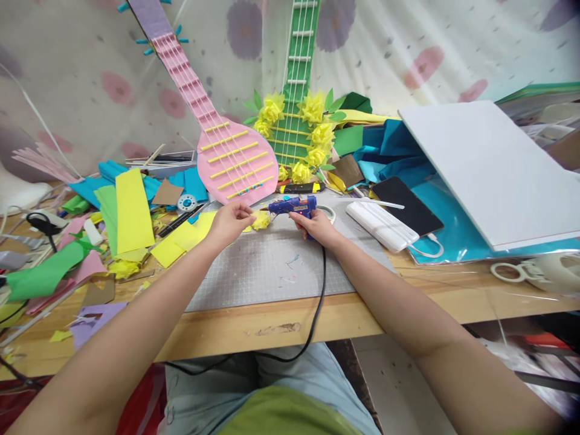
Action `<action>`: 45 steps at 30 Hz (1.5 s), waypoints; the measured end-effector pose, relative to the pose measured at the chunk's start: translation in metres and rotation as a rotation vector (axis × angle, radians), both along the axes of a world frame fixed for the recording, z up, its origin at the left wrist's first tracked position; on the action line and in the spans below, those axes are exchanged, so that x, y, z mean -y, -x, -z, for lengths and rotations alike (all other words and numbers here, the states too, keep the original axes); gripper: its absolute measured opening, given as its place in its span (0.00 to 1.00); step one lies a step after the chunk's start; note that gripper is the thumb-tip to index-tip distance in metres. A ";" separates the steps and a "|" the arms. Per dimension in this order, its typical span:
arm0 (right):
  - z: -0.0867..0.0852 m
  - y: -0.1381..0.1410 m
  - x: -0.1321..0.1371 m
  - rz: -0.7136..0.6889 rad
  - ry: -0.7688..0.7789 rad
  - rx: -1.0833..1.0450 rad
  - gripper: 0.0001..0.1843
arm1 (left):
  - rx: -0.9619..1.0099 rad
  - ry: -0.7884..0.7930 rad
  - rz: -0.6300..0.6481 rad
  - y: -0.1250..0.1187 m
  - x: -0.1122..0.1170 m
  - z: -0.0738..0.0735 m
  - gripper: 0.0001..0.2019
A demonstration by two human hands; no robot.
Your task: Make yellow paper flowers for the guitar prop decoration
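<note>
My right hand [315, 225] is wrapped round a blue hot glue gun [292, 206], whose nozzle points left. Its black cord hangs over the table's front edge. Just left of the nozzle, my left hand [233, 219] pinches a small yellow paper flower [261, 220] by its side. Behind my hands a pink paper lute [238, 157] leans against the curtain, with yellow strips across its body. Beside it stands a green paper instrument [294, 115] trimmed with yellow paper flowers and leaves. Both hands are above a grey cutting mat [272, 272].
Coloured paper strips and scraps [135, 211] crowd the left side. A black-and-yellow cutter [301, 188] lies behind the glue gun. On the right are a white power bank [382, 226], a black phone [406, 205], a large white board [489, 169] and scissors [507, 272].
</note>
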State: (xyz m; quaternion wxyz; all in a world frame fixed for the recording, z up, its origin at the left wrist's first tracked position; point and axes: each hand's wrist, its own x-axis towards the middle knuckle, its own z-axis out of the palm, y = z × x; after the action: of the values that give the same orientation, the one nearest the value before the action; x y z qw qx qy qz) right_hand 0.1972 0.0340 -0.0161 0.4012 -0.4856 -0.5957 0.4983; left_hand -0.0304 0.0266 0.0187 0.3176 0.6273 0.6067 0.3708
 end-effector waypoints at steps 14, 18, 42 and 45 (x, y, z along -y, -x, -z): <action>-0.005 -0.001 -0.002 0.020 0.013 -0.222 0.25 | -0.486 -0.431 -0.063 0.008 0.013 -0.001 0.04; -0.005 -0.001 -0.001 0.024 0.015 -0.214 0.26 | -0.663 -0.575 0.029 0.009 0.012 0.010 0.06; -0.007 0.000 0.000 0.022 0.033 -0.253 0.25 | -0.833 -0.683 0.272 0.013 0.004 0.023 0.07; -0.007 -0.001 -0.001 0.015 0.027 -0.257 0.25 | -0.824 -0.679 0.310 0.015 0.006 0.022 0.09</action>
State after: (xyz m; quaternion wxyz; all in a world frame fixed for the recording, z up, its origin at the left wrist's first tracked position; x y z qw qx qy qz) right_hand 0.1978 0.0346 -0.0096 0.4713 -0.4275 -0.5290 0.5614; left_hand -0.0457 0.0205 -0.0037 -0.1153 0.8694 0.4279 0.2184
